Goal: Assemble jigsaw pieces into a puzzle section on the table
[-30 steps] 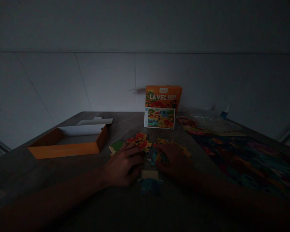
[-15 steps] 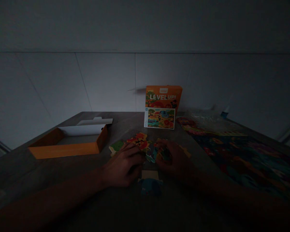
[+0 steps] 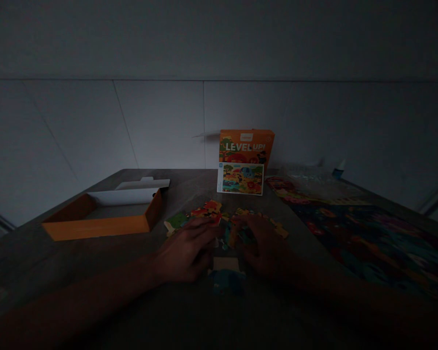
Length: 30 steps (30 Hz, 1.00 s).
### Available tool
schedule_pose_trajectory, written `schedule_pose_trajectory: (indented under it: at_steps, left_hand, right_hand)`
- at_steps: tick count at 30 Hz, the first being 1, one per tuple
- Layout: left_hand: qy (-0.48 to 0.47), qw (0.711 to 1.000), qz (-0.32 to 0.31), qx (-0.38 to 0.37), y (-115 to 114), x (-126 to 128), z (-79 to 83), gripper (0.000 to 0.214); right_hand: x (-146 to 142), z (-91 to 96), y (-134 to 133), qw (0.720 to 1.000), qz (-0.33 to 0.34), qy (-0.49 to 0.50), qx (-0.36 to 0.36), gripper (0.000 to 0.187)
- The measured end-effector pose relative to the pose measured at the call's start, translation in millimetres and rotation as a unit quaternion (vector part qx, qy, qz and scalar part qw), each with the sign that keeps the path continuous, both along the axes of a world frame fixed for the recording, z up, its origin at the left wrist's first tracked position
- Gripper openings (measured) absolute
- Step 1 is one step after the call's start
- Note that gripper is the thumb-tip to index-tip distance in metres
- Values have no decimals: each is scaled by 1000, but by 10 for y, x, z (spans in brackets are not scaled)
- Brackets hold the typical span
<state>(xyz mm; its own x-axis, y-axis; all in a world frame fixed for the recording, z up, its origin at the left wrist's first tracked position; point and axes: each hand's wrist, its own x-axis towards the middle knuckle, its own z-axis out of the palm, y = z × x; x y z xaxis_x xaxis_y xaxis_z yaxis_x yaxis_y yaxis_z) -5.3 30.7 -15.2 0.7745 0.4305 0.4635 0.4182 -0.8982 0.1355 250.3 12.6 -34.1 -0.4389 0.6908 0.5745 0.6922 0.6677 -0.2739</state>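
Though I can't tell if my left hand [image 3: 186, 248] or right hand [image 3: 265, 243] pinches anything, puzzle pieces [image 3: 209, 209] beside them need light handling.

On the table [image 3: 190, 194], taking the loose pieces [image 3: 209, 210] as the dial's centre: the left hand [image 3: 188, 248] at eight o'clock and the right hand [image 3: 264, 245] at four, both at the near edge; a smaller group [image 3: 226, 282] at six; the tray [image 3: 98, 229] at nine; the box [image 3: 244, 138] just past twelve, the card [image 3: 243, 180] upright before it, the wall [image 3: 160, 121] behind; the plastic [image 3: 306, 176] at two, by the far end of the picture [image 3: 368, 238], which spreads around three
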Motion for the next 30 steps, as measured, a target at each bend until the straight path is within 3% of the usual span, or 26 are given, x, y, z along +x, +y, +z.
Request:
schedule_pose_trajectory:
  at_steps: [3, 7, 13, 30]
  left_hand:
    - [-37, 997, 65, 26, 22, -10, -36, 48]
    - [-60, 992, 100, 44, 37, -2, -36, 48]
    - [-66, 990, 109, 59, 29, 3, -30, 46]
    - [-27, 992, 122, 30, 7, 10, 3, 51]
  right_hand:
    - [9, -10, -4, 999, -38, -8, -14, 59]
    - [-8, 16, -11, 997, -65, -12, -37, 56]
    - [-15, 59, -35, 996, -77, -27, -42, 46]
    - [8, -5, -20, 1000, -11, -19, -2, 47]
